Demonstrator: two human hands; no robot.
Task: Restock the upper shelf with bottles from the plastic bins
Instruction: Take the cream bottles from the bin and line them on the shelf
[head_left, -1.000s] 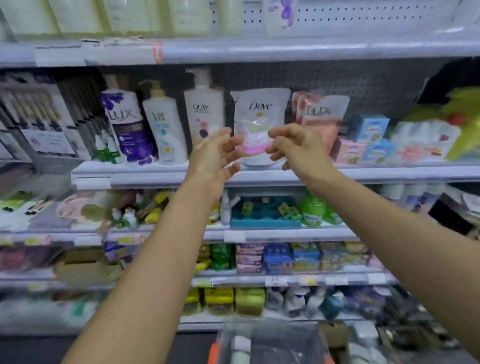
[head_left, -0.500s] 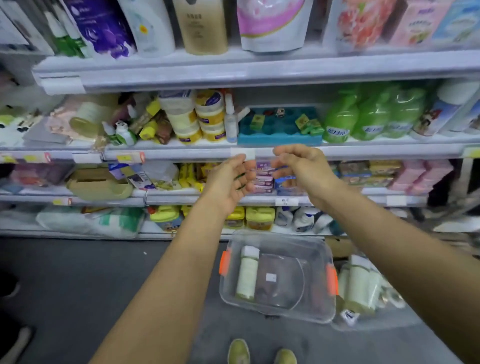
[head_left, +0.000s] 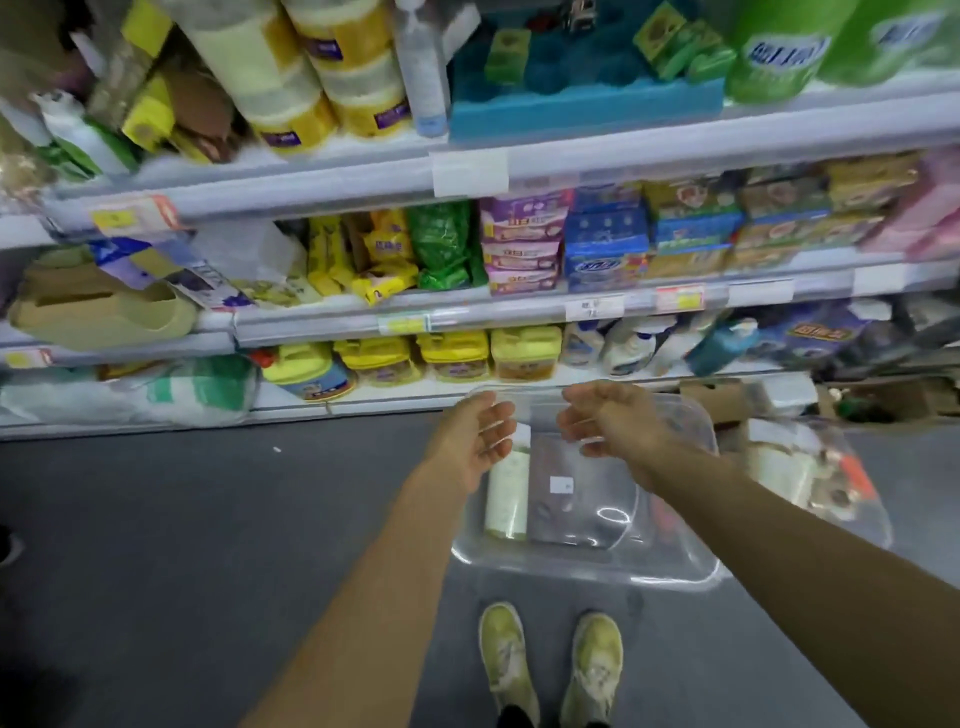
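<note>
Below the hands, on the floor just in front of the shoes (head_left: 550, 670), sits the clear bin (head_left: 670, 564), and one pale bottle (head_left: 507, 491) lies flat along its left side. Its long axis runs near to far, cap end hidden under the left hand (head_left: 475, 441). That hand hangs almost directly over the bottle, so it looks the nearer one for the pick; the right hand (head_left: 608, 421) hovers over the bin's bare middle, further right. Both hands are empty, fingers loosely spread, palms turned toward each other. A second bin (head_left: 852, 525) with more bottles stands to the right, partly blurred. Against half a second ago, the hands have dropped from shelf-edge height to over the bin, and the view has tipped down and closer, losing the upper shelf.
</note>
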